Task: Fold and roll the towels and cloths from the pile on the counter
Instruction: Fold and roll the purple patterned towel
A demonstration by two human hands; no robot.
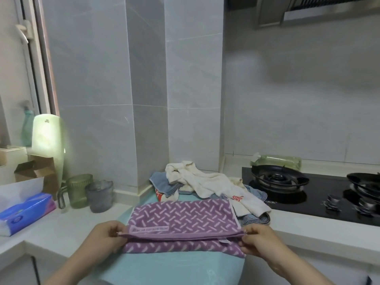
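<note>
A purple towel (183,218) with a pale dash pattern lies spread across a light blue mat (185,268) on the counter. Its near part is folded over, with a doubled edge running left to right. My left hand (104,233) pinches the left end of that folded edge. My right hand (259,239) pinches the right end. Behind the towel sits the pile of cloths (207,184): a cream towel on top, blue and striped cloths under it, and a white cloth with red marks.
Two ribbed glass mugs (90,192) stand at the left, beside a blue tissue pack (24,212) and a cardboard box (35,171). A black gas hob (308,192) with burners lies at the right. A tiled column rises behind the pile.
</note>
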